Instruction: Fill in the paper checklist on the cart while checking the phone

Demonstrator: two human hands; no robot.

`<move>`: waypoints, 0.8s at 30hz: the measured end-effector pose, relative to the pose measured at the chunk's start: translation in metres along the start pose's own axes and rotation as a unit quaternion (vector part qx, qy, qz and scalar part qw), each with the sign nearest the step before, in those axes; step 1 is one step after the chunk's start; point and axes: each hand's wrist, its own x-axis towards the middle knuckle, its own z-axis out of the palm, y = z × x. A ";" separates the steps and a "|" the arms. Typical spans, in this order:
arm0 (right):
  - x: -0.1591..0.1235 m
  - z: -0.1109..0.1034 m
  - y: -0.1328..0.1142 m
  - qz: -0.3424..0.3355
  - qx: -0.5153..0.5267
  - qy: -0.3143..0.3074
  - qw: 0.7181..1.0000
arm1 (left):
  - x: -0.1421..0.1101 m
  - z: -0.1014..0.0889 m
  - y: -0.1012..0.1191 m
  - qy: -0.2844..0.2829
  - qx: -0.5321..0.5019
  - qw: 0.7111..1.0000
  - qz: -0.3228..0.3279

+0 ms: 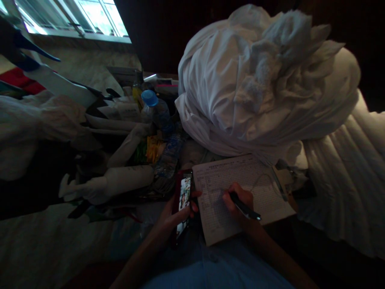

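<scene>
My left hand (173, 218) is closed around a smartphone (184, 196) with a lit screen, its thumb lying over the lower part of the display. In my right hand (240, 200) is a dark pen (246, 210), with the fingers pinched near its writing end. That hand rests on a sheet of paper (218, 176) printed with a fine table grid. Under the sheet is a clipboard (284, 176), whose clip end points right. The phone sits just left of the sheet's edge. The pen's tip is hidden by my fingers.
A large bundle of white linen (222, 80) bulges behind the clipboard. To the left are a white pump bottle (129, 178) on its side, a blue-capped plastic bottle (161, 112) and yellow packets (154, 148). White folded fabric (345, 160) stands at the right. A window (96, 16) is at top left.
</scene>
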 end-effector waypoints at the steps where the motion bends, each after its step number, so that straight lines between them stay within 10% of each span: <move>1: 0.000 0.000 0.000 0.001 -0.002 0.008 1.000 | 0.000 0.000 0.000 -0.001 -0.001 1.000 -0.001; 24: -0.004 0.002 0.004 0.058 0.002 0.017 0.998 | 0.009 -0.013 -0.021 -0.038 -0.008 0.999 0.010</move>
